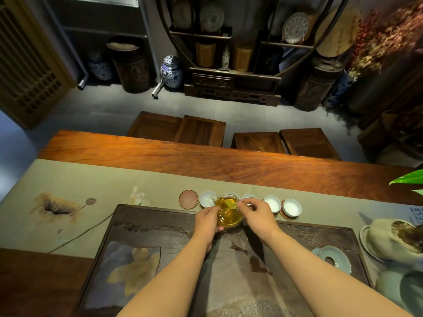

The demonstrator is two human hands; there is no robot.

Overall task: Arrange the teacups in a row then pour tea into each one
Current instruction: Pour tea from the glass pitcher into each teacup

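Room dim; we see warm overhead light pooling on far strip of wooden table (pixel 206 163), glossy glare there. Amber tea in glass pitcher (pixel 227 212) glows. Forearms cast dark shadows across tea tray (pixel 160 225). Wide-angle bending at table's ends; right-edge dried flowers (pixel 389 30), near-right-corner ceramics (pixel 393 243) soft, smeared.

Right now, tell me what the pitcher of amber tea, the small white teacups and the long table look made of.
Amber-tea pitcher: clear glass, probably; the tea shows through its wall. Small white teacups: glazed ceramic or porcelain, by their smooth, pale bowls. Long reddish-brown table: polished wood, with visible grain and a warm sheen.
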